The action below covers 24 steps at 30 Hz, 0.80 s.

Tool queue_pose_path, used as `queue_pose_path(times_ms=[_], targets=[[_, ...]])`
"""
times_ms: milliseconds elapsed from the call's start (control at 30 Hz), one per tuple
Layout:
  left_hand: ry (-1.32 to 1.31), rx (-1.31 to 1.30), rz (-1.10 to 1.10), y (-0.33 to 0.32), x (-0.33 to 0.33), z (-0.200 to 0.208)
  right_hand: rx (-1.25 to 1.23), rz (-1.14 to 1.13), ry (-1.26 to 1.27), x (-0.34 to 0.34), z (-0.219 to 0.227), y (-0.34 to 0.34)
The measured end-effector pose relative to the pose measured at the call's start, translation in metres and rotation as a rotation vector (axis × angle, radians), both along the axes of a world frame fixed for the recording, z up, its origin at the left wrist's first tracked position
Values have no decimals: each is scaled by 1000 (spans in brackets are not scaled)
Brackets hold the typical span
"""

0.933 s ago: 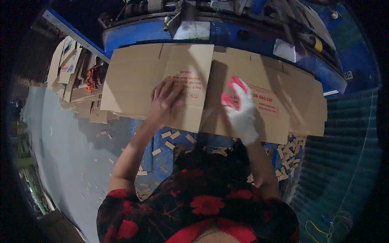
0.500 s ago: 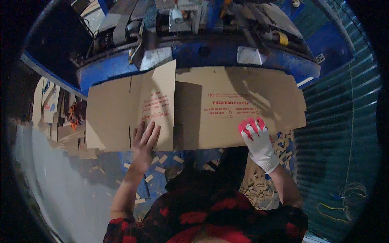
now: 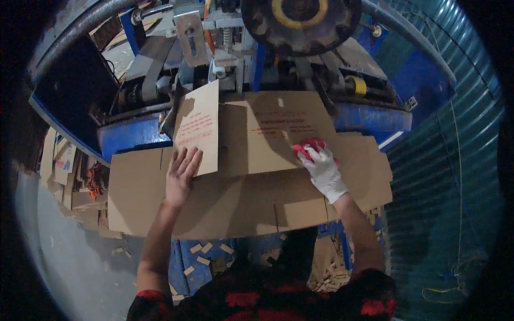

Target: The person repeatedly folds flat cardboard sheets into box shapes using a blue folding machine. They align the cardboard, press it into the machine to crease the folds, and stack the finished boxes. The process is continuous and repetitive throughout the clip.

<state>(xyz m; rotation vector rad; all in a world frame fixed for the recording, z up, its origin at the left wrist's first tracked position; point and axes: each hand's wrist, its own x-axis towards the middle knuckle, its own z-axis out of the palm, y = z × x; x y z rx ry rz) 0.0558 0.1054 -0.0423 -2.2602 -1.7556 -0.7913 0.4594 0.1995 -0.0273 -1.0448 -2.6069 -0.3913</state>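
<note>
At blue metal machine [image 3: 134,132]: red-printed brown cardboard sheet [image 3: 246,128] now farther forward, baring brown cardboard stack [image 3: 144,198]. Bare left hand [image 3: 182,174] spread flat on sheet's flap [image 3: 199,117]; white-red gloved right hand [image 3: 322,166] curled on sheet, grip unclear.

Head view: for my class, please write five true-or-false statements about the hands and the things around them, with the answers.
1. The right hand wears a white glove with red fingertips. True.
2. The left hand wears a matching glove. False: it is bare.
3. The fingers of the left hand touch a cardboard panel with red print. True.
4. The right hand is raised well away from any cardboard. False: its fingers are at the near edge of the upper cardboard sheet.
5. The wall at the right of the picture is smooth and white. False: it is corrugated and dark green.
</note>
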Motion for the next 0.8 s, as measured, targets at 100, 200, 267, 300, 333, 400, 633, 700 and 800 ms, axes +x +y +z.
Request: queue_pose_path(times_ms=[100, 200, 267, 300, 333, 400, 633, 700, 800], targets=[[9, -3, -19, 43, -16, -9, 33, -50, -30, -13, -12, 43], [9, 13, -11, 99, -33, -18, 118, -30, -59, -34, -17, 101], [61, 69, 54, 144, -40, -19, 158, -66, -79, -49, -8, 143], [76, 13, 152, 169, -40, -20, 175, -74, -87, -58, -4, 159], [-10, 56, 176, 193, -37, -19, 171, -88, -103, -61, -2, 160], [76, 7, 346, 213, -25, -18, 122, -100, -77, -61, 2, 151], [-183, 202, 24, 110, -57, 17, -570, -176, 725, -27, -12, 58], [-190, 277, 177, 86, -106, 59, -678, -223, 810, -27, -18, 26], [-142, 682, 354, 72, -189, 154, -467, -390, 306, -23, -16, -49]])
